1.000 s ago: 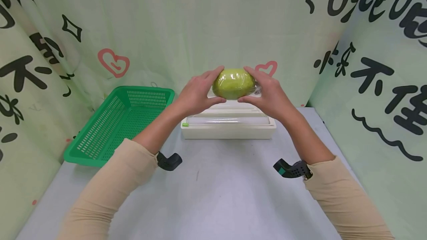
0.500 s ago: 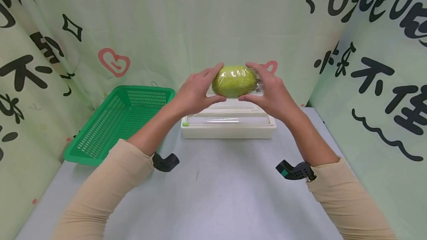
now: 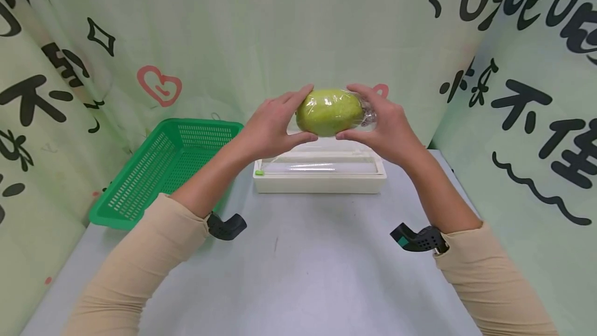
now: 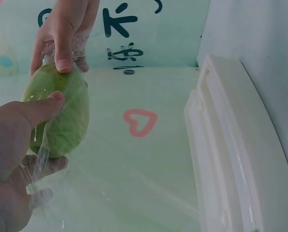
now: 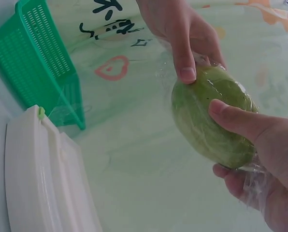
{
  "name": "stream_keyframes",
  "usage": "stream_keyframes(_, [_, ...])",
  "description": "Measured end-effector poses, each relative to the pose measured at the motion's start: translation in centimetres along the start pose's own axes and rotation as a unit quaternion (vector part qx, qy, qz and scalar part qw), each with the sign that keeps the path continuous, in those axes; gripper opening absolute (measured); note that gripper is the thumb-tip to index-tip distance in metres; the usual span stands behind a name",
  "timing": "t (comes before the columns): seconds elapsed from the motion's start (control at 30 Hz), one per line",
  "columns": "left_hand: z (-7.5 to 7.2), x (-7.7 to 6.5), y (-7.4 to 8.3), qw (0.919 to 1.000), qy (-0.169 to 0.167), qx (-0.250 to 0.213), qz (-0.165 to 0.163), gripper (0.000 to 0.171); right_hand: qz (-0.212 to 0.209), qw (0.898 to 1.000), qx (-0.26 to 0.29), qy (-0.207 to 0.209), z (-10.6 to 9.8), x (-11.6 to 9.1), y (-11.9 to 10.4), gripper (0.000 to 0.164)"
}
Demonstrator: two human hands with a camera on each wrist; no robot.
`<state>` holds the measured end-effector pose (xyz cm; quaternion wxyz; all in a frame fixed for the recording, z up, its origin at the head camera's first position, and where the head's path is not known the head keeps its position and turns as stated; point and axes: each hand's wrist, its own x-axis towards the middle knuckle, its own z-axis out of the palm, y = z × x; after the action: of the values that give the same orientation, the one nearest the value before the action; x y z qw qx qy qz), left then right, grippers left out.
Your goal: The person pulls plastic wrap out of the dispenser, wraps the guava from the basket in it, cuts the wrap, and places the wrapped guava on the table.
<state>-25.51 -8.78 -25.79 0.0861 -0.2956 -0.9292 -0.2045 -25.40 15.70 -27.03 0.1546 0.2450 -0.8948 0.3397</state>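
Note:
An oval, smooth green fruit (image 3: pixel 328 113) is held up between both hands, above and behind a white box. Clear plastic film (image 5: pixel 255 186) covers it and bunches loosely at its ends. My left hand (image 3: pixel 272 126) grips its left end, thumb below and fingers above in the head view. At the other end my right hand (image 3: pixel 387 128) holds it the same way, with crumpled film by the palm. Both thumbs press on the fruit (image 4: pixel 59 116) in the left wrist view. Some fingers are hidden behind it.
The white cling film box (image 3: pixel 319 184) stands on the table (image 3: pixel 298 268) with its lid up and a film roll inside. A green plastic basket (image 3: pixel 104 217) sits to the left. Printed curtains (image 3: pixel 200 25) hang at the back and sides.
The fruit has risen slightly and looks a little larger. The hands have spread slightly apart, the right one shifting right, and more crumpled film shows at the fruit's right end.

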Motion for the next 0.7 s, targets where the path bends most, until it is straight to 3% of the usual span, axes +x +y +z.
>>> stream_keyframes(0.27, [0.2, 0.1, -0.6, 0.9968, -0.03, -0.073, -0.003, 0.082, 0.02, 1.0, 0.002, -0.019, 0.4, -0.1, 0.5, 0.086])
stream_keyframes(0.5, [0.7, 0.2, -1.5, 0.9839, -0.069, -0.164, -0.018, 0.064, 0.018, 0.999, -0.01, -0.036, 1.3, -0.4, 1.2, 0.094])
stream_keyframes(0.7, [1.2, 0.4, -2.1, 0.9748, -0.108, -0.191, -0.04, 0.058, -0.013, 0.999, -0.035, -0.03, 2.3, -0.8, 1.8, 0.108])
